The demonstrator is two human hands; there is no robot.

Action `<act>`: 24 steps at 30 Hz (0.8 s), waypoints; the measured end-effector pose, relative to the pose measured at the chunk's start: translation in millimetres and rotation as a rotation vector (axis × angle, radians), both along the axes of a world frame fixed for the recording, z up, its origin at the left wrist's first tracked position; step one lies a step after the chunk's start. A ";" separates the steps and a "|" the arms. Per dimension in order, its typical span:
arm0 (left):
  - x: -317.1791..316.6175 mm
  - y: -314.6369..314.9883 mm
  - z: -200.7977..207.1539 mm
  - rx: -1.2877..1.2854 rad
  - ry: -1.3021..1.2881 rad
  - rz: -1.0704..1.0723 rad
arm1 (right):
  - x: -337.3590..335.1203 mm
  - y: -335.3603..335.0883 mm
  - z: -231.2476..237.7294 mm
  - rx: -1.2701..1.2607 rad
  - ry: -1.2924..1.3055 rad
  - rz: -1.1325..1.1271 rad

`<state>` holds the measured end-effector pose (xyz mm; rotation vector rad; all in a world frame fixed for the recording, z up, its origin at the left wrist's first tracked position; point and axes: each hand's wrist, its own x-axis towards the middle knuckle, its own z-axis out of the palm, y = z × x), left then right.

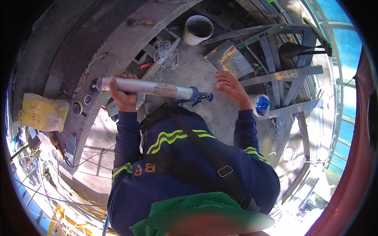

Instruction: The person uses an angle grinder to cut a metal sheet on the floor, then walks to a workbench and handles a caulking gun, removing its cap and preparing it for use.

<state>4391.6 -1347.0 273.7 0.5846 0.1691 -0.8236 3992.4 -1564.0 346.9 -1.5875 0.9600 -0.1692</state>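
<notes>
A caulking gun with a long silver barrel [157, 88] lies almost level in front of my body. My left hand [125, 96] is wrapped round the barrel near its left end. The blue handle and trigger part [199, 95] points to the right and is held by neither hand. My right hand [233, 89] is raised in the air to the right of the handle, apart from it, with its fingers stretched out and nothing in it. Whether the barrel has anything inside cannot be seen.
A white bucket [193, 39] stands ahead, and a smaller one [255, 103] with blue stuff sits by my right forearm. Grey metal beams [297, 72] stack up at right. On the left ledge are a tape roll [75, 107] and a yellow bag [44, 112].
</notes>
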 end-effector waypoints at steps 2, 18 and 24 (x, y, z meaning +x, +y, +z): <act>11.6 -0.2 -5.7 0.042 -0.009 0.028 | -50.8 -2.4 15.1 -0.002 0.032 -0.179; -18.2 -71.7 -7.5 0.232 0.215 -0.074 | -81.8 66.6 -29.1 0.529 -0.582 -0.195; -61.4 -81.8 25.7 0.115 0.016 0.047 | -92.5 50.1 -74.5 0.516 -0.412 -0.605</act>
